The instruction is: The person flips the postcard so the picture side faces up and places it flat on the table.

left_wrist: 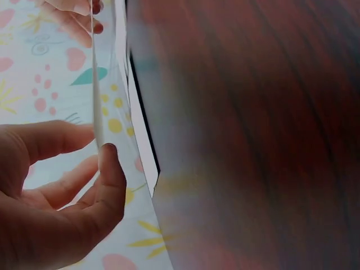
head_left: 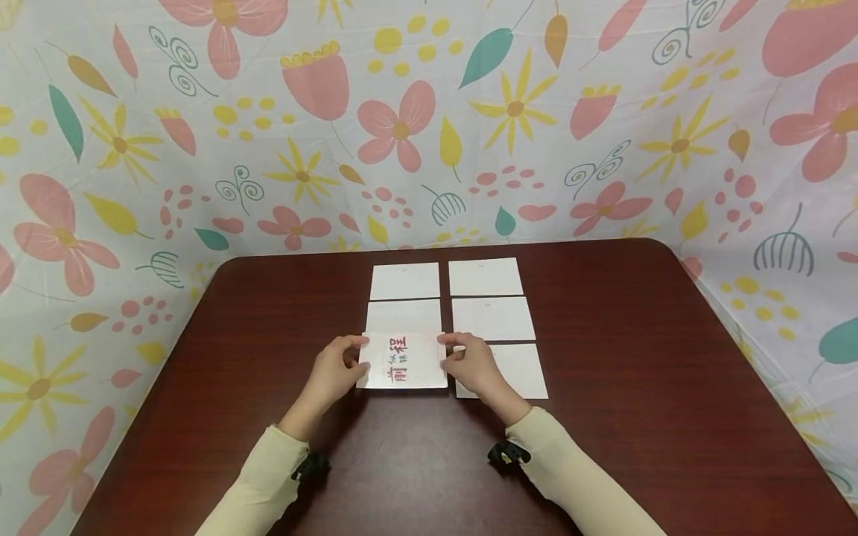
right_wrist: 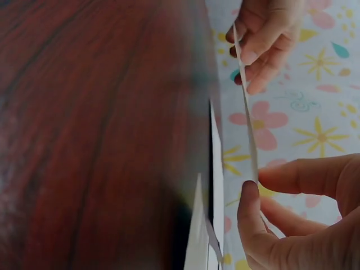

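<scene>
A white card (head_left: 421,365) with red and grey handwritten characters is held above the table, its written face toward the head camera. My left hand (head_left: 335,370) pinches its left edge between thumb and fingers. At the opposite edge, my right hand (head_left: 474,362) pinches it the same way. Seen edge-on in the left wrist view, the thin card (left_wrist: 96,95) stands apart from the tabletop, and the right wrist view shows the same gap. Just beyond the held card lies a white card (head_left: 404,317), partly covered by it. Beneath my right hand is another white card (head_left: 512,372), partly hidden.
Several more white cards lie in two columns, among them one at the back left (head_left: 405,282), one at the back right (head_left: 485,277) and one at middle right (head_left: 493,318). The dark red-brown table (head_left: 637,357) meets a flower-print cloth (head_left: 429,186) behind and at the sides.
</scene>
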`<state>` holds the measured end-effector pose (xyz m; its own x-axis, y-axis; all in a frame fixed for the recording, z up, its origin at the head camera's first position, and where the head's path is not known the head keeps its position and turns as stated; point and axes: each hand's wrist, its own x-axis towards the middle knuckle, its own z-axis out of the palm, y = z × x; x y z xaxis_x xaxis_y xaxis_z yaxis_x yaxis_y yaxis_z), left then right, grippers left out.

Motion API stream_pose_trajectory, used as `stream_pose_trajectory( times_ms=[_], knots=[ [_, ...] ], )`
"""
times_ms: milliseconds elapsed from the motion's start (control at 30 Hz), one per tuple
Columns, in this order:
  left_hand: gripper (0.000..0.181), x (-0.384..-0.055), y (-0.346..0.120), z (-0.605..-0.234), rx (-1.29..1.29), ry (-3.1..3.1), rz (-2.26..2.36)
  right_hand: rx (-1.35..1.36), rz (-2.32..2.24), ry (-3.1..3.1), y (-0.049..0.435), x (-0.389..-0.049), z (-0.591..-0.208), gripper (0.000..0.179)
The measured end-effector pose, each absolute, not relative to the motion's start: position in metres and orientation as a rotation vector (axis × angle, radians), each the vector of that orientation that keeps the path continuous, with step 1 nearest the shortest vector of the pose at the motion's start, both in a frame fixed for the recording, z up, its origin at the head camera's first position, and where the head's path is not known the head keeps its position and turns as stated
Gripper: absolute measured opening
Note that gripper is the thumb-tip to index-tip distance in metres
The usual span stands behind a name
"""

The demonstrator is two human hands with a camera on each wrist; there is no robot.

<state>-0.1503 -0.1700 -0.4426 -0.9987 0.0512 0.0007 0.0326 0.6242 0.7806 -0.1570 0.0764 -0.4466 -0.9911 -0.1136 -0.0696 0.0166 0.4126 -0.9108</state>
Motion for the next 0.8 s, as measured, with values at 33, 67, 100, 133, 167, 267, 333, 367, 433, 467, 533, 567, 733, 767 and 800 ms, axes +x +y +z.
stream_pose_trajectory(
  times_ms=[33, 67, 100, 133, 167, 267, 333, 367, 433, 467, 533, 567, 733, 767, 800],
  knots=[
    [0.041, -0.150, -0.170, -0.443, 0.093, 2.829, 1.297, -0.104, -1.612, 2.546, 0.076, -0.157, -0.448, 0.041],
    [0.043, -0.150, -0.170, -0.443, 0.106, 2.843, 1.251, -0.121, -1.585, 2.556, 0.075, -0.157, -0.449, 0.042],
    [0.044, -0.150, -0.169, -0.443, 0.113, 2.854, 1.206, -0.138, -1.556, 2.569, 0.074, -0.157, -0.450, 0.044],
    [0.045, -0.149, -0.169, -0.443, 0.118, 2.862, 1.169, -0.148, -1.527, 2.582, 0.073, -0.157, -0.451, 0.045],
    [0.045, -0.149, -0.169, -0.443, 0.121, 2.867, 1.131, -0.157, -1.501, 2.594, 0.072, -0.157, -0.451, 0.046],
    [0.046, -0.150, -0.169, -0.445, 0.125, 2.887, 1.033, -0.192, -1.437, 2.624, 0.070, -0.156, -0.454, 0.047],
    [0.046, -0.151, -0.169, -0.446, 0.134, 2.901, 0.978, -0.207, -1.417, 2.628, 0.069, -0.156, -0.454, 0.048],
    [0.045, -0.151, -0.168, -0.447, 0.140, 2.905, 0.956, -0.214, -1.411, 2.630, 0.068, -0.156, -0.454, 0.048],
    [0.044, -0.152, -0.168, -0.448, 0.154, 2.913, 0.926, -0.221, -1.405, 2.624, 0.068, -0.155, -0.454, 0.048],
    [0.044, -0.152, -0.168, -0.449, 0.159, 2.914, 0.916, -0.226, -1.394, 2.627, 0.067, -0.155, -0.455, 0.049],
    [0.044, -0.152, -0.167, -0.449, 0.171, 2.916, 0.897, -0.240, -1.370, 2.641, 0.067, -0.155, -0.455, 0.049],
    [0.043, -0.152, -0.166, -0.449, 0.178, 2.918, 0.890, -0.252, -1.354, 2.651, 0.066, -0.155, -0.455, 0.049],
    [0.041, -0.151, -0.165, -0.448, 0.196, 2.930, 0.865, -0.303, -1.271, 2.698, 0.065, -0.153, -0.455, 0.047],
    [0.041, -0.151, -0.165, -0.448, 0.194, 2.928, 0.863, -0.307, -1.259, 2.702, 0.064, -0.153, -0.454, 0.047],
    [0.040, -0.151, -0.165, -0.448, 0.191, 2.923, 0.861, -0.308, -1.251, 2.703, 0.064, -0.153, -0.454, 0.047]
  ],
)
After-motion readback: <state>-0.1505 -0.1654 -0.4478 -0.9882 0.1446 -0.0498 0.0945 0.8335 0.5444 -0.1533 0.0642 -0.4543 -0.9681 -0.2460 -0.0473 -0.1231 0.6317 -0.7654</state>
